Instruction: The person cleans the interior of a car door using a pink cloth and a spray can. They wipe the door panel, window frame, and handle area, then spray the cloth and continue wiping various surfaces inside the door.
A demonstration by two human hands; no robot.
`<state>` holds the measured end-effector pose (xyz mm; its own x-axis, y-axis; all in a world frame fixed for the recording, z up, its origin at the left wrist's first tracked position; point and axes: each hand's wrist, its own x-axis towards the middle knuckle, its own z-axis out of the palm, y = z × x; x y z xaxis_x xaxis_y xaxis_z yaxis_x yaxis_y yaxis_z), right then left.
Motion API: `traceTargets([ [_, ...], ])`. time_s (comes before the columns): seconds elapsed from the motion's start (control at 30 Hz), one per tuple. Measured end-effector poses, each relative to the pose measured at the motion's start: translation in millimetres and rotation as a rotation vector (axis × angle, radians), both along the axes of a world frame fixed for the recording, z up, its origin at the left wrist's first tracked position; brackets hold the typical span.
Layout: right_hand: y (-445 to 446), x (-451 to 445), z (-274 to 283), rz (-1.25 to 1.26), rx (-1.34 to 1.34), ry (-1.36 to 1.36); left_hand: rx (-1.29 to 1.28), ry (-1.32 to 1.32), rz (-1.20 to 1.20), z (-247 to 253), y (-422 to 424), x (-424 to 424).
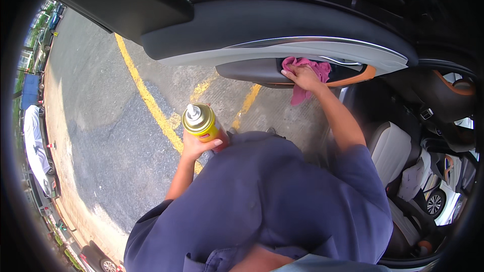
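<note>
My left hand (197, 146) is wrapped around a yellow-and-red aerosol can (206, 121), held upright in front of my body with its white nozzle bare. A pink cloth (298, 96) is bunched under my right hand (305, 77), which presses it to the inner side of an open car door (280, 19). The cloth lies at the armrest (247, 71), by the chrome door handle (340, 61), and covers part of the recess there. One end of it hangs below the hand. An orange trim strip (355, 79) curves along the armrest's edge.
To the right are a light grey car seat (393, 147) and a seat-belt buckle (426, 113) in the cabin. Yellow painted lines (143, 94) cross the asphalt (109, 151) below. Parked vehicles stand along the far left, one under a white cover (36, 139).
</note>
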<state>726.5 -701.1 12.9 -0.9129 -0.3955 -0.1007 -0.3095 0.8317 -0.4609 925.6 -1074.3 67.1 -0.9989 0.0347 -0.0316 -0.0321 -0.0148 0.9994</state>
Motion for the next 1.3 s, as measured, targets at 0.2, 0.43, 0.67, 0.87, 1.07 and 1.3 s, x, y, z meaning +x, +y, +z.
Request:
traceTargets([
  [0.2, 16, -5, -43, -0.191, -0.200, 0.053, 0.026, 0.036, 0.006, 4, 0, -12],
  [0.43, -52, 14, -46, -0.657, -1.027, 0.146, -0.013, 0.041, -0.044, 14, -1, -17],
  [0.67, -50, 29, -28, -0.021, 0.006, 0.385, -0.094, 0.059, -0.132, 20, -1, -29],
  [0.87, 77, 28, -17, -0.222, 0.119, 0.467, -0.069, -0.030, -0.160, 12, 1, -25],
  [1.07, 55, 39, -17, -0.286, 0.135, 0.390, -0.091, -0.034, -0.121, 8, 1, -15],
  [1.3, -9, 3, -3, -0.059, 0.289, -0.205, -0.088, -0.026, -0.206, 7, 15, -17],
])
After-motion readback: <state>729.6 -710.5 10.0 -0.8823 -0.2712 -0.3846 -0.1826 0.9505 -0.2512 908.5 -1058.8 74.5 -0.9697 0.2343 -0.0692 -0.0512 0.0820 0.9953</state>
